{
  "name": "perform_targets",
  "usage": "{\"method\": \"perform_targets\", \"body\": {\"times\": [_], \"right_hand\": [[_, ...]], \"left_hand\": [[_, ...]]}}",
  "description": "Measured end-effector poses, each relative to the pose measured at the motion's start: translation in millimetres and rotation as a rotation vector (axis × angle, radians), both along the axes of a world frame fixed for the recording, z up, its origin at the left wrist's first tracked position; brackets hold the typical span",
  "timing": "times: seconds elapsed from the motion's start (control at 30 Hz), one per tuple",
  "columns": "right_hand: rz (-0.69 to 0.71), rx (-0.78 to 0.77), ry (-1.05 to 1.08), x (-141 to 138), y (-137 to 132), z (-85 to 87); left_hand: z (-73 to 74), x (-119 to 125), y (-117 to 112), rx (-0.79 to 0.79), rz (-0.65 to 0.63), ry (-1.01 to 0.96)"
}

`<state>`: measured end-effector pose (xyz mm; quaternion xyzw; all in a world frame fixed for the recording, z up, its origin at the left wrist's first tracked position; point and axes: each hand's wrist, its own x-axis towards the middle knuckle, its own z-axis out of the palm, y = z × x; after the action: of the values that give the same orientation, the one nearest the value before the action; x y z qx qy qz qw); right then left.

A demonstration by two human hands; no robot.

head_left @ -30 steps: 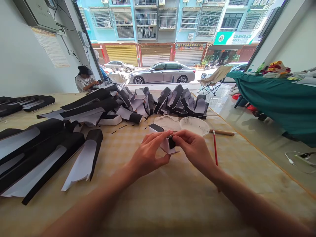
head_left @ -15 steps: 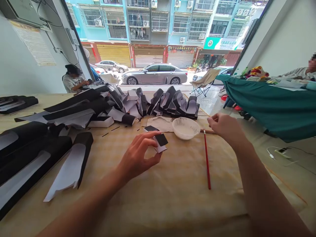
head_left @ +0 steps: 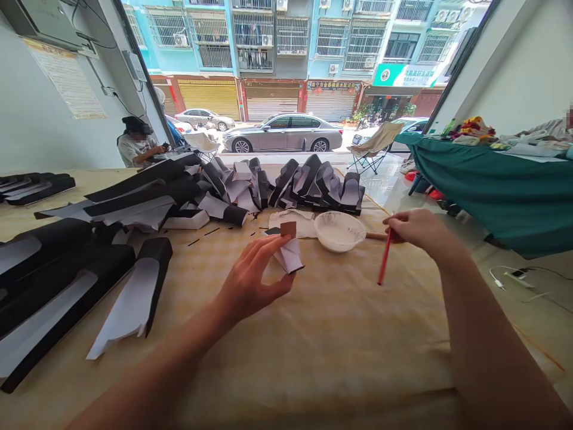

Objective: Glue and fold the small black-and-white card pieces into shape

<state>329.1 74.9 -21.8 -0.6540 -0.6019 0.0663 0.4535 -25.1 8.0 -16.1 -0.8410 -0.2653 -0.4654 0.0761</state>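
My left hand (head_left: 250, 280) pinches a small folded white paper piece (head_left: 289, 255) between thumb and fingertips, with a brown-backed square tab (head_left: 289, 229) standing at its top. My right hand (head_left: 416, 230) is shut on a thin red stick-handled brush (head_left: 384, 257), which points down toward the cloth. Just left of that hand sits a white bowl (head_left: 339, 232) with a whitish coating inside. A wooden handle (head_left: 376, 236) rests on the bowl's right side, its far end hidden under my right hand.
Heaps of black pieces with white paper (head_left: 286, 185) cover the back and left of the cream checked table cloth (head_left: 331, 334). A person (head_left: 136, 146) sits beyond the table at left. Another person's arm (head_left: 548, 128) lies over a green-draped table (head_left: 474, 179) at right.
My right hand has left the piece, moved right, and lifted the red brush from the cloth. The piece has turned in my left hand, its brown-backed tab now upright.
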Motion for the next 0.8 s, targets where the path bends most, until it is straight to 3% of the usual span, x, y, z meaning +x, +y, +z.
{"method": "perform_targets", "body": {"times": [0.17, 0.33, 0.47, 0.6, 0.8], "right_hand": [[0.046, 0.096, 0.299, -5, -5, 14.6], [0.006, 0.3, 0.409, -34, -6, 18.4], [0.057, 0.402, 0.445, -54, -8, 19.4], [0.061, 0.373, 0.316, -67, -11, 15.3], [0.041, 0.175, -0.118, -74, -8, 2.7]], "left_hand": [[2.2, 0, -2, -0.025, -0.08, -0.021], [4.3, -1, -1, 0.041, -0.073, 0.01], [5.4, -3, 1, 0.106, -0.05, 0.049], [6.5, -3, 0, 0.098, -0.069, 0.054], [8.8, -6, 1, 0.221, -0.065, 0.15]]}}
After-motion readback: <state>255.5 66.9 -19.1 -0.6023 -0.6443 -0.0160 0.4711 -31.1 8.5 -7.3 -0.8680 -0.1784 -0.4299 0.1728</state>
